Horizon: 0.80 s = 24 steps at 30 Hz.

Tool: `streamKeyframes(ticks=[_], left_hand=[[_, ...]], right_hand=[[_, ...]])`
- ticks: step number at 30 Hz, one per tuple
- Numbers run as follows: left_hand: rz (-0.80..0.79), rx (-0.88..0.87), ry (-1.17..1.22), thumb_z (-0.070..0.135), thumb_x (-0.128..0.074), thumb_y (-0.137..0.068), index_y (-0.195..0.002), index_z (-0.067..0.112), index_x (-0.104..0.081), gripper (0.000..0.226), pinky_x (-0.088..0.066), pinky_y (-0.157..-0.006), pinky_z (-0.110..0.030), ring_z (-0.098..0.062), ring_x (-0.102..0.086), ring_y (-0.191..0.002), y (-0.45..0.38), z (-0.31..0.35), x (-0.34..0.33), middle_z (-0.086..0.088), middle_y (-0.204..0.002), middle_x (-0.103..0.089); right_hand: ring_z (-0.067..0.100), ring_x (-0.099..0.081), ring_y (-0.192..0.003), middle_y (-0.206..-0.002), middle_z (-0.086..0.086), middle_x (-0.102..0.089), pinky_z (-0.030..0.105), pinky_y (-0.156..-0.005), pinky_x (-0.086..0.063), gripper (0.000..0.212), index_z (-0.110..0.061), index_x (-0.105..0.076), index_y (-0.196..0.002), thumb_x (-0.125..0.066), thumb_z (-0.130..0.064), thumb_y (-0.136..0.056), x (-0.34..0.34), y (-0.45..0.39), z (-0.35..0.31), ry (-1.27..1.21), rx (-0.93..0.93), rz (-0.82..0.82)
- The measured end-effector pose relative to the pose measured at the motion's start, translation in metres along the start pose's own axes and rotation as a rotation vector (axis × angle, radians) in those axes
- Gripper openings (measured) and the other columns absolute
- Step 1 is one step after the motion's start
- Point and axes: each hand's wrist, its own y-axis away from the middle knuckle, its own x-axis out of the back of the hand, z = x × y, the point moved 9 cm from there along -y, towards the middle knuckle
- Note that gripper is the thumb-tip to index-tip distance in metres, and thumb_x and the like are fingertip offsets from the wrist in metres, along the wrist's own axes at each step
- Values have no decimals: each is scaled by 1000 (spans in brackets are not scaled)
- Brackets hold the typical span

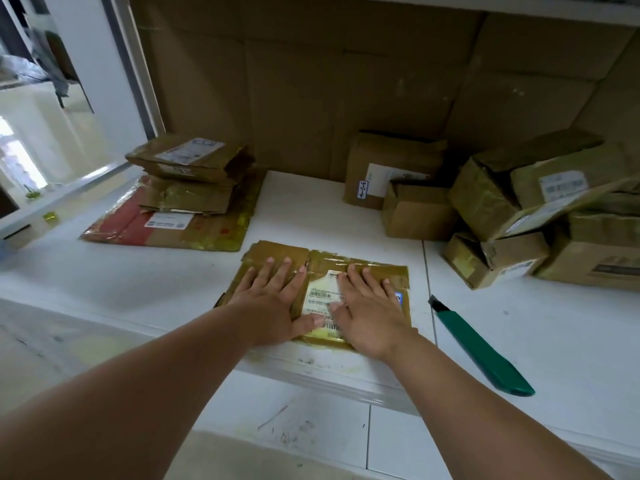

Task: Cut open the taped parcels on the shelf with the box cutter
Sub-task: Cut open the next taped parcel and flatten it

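A flat brown taped parcel with a white shipping label lies near the front edge of the white shelf. My left hand presses flat on its left half, fingers straight and spread. My right hand presses flat on its right half, over the label. The green box cutter lies on the shelf to the right of the parcel, untouched, its dark tip pointing away from me.
A stack of flattened brown boxes sits at the back left on a red-and-brown flattened carton. Two small taped parcels stand at the back centre. Several crumpled parcels pile up at the right. Cardboard sheets line the back wall.
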Motion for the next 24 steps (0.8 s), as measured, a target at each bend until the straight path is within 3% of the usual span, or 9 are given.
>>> streamKeyframes(ticks=[4,8,10,12,14,16,19,21,24], left_hand=[[-24,9,-11,96,5,-57,-147,33,28,112,12,-118,-50,-26,30,-144,-1,0,-1,-1,-157,32],[-36,-3,7,96,7,-49,-147,34,27,118,12,-118,-49,-26,29,-144,0,0,0,-1,-157,32],[-42,-15,2,97,5,-51,-148,35,26,117,12,-118,-49,-26,29,-144,1,0,1,0,-157,31],[-51,-26,-5,97,1,-54,-148,35,26,115,12,-118,-48,-25,29,-144,2,0,1,0,-157,31],[-67,-31,-4,96,-4,-56,-148,37,25,114,13,-117,-46,-24,29,-144,2,0,2,1,-157,32],[-77,-42,-8,97,-5,-53,-148,39,24,115,14,-116,-45,-23,30,-144,2,-1,4,3,-157,32],[-65,-63,-25,98,-5,-53,-148,42,22,114,12,-118,-49,-21,32,-143,3,-2,7,7,-156,33],[-58,-62,-37,96,-7,-56,-148,46,20,108,12,-118,-50,-20,32,-143,3,-3,9,9,-155,34],[-56,-33,-44,90,-12,-67,-147,50,17,94,10,-117,-51,-20,28,-145,4,-6,9,10,-158,29]], right_hand=[[18,15,-150,-164,-4,12,39,-118,12,69,-23,-1,-158,-20,-55,-100,0,-1,-4,17,13,-30],[22,-12,-149,-163,-2,-17,44,-121,-6,62,-29,-23,-155,-32,-56,-99,31,-6,18,-96,-57,63],[21,-6,-151,-165,-2,-10,46,-121,-5,68,-28,-17,-156,-31,-60,-97,36,-2,41,-43,-159,91],[18,6,-151,-165,-5,3,49,-121,0,78,-30,-7,-157,-27,-70,-93,25,2,57,-13,-218,-6],[17,6,-151,-165,-6,2,51,-120,2,84,-31,-6,-157,-27,-76,-89,22,1,62,-6,-222,-50],[20,-6,-150,-162,-2,-14,51,-120,0,88,-31,-14,-155,-34,-79,-84,28,-1,63,4,-225,-30],[23,-29,-139,-140,0,-37,46,-118,-12,94,-34,-31,-147,-49,-84,-70,39,1,66,-46,-261,-8],[24,-34,-133,-132,0,-40,41,-110,-24,97,-34,-39,-142,-57,-86,-63,44,5,70,-54,-286,-18],[26,-37,-127,-130,2,-41,40,-98,-32,95,-29,-49,-132,-60,-88,-57,46,8,74,13,-335,-51]])
